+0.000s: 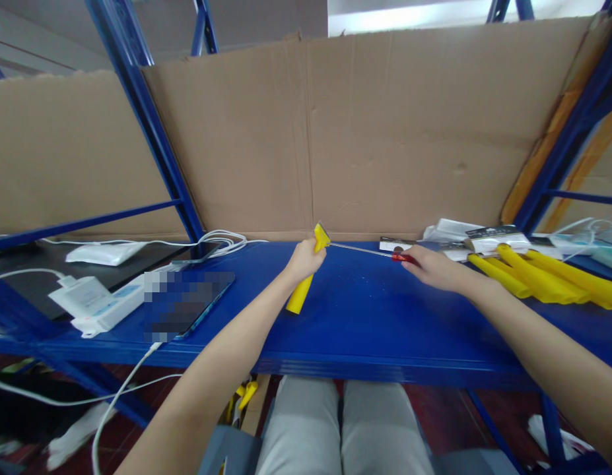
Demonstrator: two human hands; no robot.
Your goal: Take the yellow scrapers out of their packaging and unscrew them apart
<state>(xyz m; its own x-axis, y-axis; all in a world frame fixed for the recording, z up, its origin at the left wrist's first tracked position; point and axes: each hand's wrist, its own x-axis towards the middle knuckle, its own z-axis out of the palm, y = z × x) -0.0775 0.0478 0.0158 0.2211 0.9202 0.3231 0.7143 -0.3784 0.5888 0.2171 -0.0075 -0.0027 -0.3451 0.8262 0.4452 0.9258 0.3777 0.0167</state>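
Observation:
My left hand [304, 260] is closed around a yellow tool with a tube-like handle [300, 297] and a flared head [321, 236]; its exact kind is unclear. The handle slants down toward me and the head sticks out above my fist. My right hand [432, 267] grips the red handle of a screwdriver [403, 258]. Its long thin metal shaft points left, with the tip at the yellow head beside my left fingers. Whether the tip sits in a screw is too small to tell.
Several yellow tubes [548, 274] lie at the right beside white packs [496, 239]. To the left are a phone [191, 303], a power strip [112, 307] with a charger [85, 295], and coiled white cable [229, 241]. Cardboard [385, 132] backs the blue shelf [375, 330].

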